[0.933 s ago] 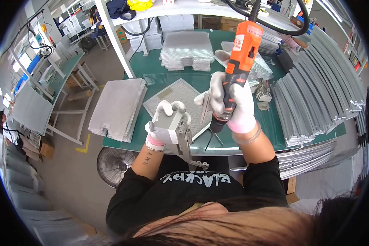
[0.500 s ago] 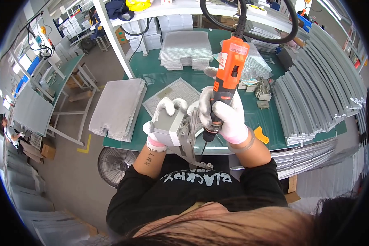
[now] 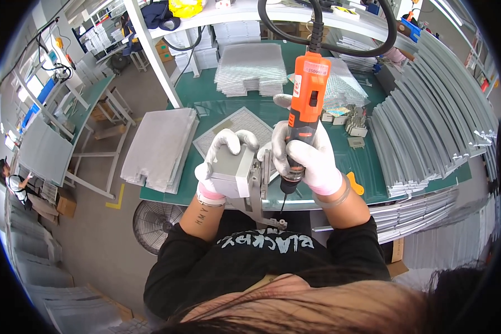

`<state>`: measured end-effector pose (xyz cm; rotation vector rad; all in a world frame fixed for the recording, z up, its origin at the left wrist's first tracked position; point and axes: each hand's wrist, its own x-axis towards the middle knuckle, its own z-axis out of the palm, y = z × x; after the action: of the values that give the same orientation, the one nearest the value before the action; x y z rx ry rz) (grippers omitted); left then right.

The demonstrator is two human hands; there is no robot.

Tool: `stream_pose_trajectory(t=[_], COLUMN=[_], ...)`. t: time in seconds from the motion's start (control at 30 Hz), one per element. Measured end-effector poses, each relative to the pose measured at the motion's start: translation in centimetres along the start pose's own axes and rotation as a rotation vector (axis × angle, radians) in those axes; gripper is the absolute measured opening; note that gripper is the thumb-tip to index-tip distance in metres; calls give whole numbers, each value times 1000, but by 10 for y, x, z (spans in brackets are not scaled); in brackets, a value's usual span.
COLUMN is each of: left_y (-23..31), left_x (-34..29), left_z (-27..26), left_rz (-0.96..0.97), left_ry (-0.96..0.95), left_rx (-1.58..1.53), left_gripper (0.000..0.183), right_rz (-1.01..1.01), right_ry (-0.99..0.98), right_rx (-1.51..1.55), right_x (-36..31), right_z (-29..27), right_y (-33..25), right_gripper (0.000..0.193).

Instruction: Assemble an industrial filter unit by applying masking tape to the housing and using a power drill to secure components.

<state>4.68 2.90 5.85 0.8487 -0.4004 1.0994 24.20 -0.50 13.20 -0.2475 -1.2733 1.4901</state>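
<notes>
head view: grey box (image 3: 234, 165) clasped before torso (image 3: 222, 270) between curled fingers and thumb of left hand (image 3: 211, 153); metal bracket (image 3: 255, 192) along its right side; orange power screwdriver (image 3: 310, 92) wrapped in right hand (image 3: 317, 161), bit (image 3: 284, 202) aimed down near bracket's lower end; possible faults: bit slipping from tilt, box twisting from one-sided hold

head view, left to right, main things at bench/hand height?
Co-worker → stack of flat grey sheets → left hand → orange power driver → flat yellow-orange piece → curved row of grey panels.
</notes>
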Motion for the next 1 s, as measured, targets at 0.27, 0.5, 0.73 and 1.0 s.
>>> stream_pose_trajectory(t=[0.27, 0.5, 0.73, 1.0], left_y=[-10, -18, 14, 9], left_x=[-4, -27, 2, 50], left_z=[12, -19, -9, 22], left_rz=[-32, -145, 51, 181], left_ry=[75, 347, 109, -137], left_rx=[-15, 9, 129, 361], left_gripper=[53, 42, 41, 41], right_rz=[52, -7, -90, -70], right_ry=[47, 249, 276, 235], right_rx=[-33, -137, -496, -623], right_x=[-9, -11, -8, -24], right_z=[1, -6, -8, 2], right_y=[-11, -19, -22, 5], right_gripper=[67, 64, 80, 100])
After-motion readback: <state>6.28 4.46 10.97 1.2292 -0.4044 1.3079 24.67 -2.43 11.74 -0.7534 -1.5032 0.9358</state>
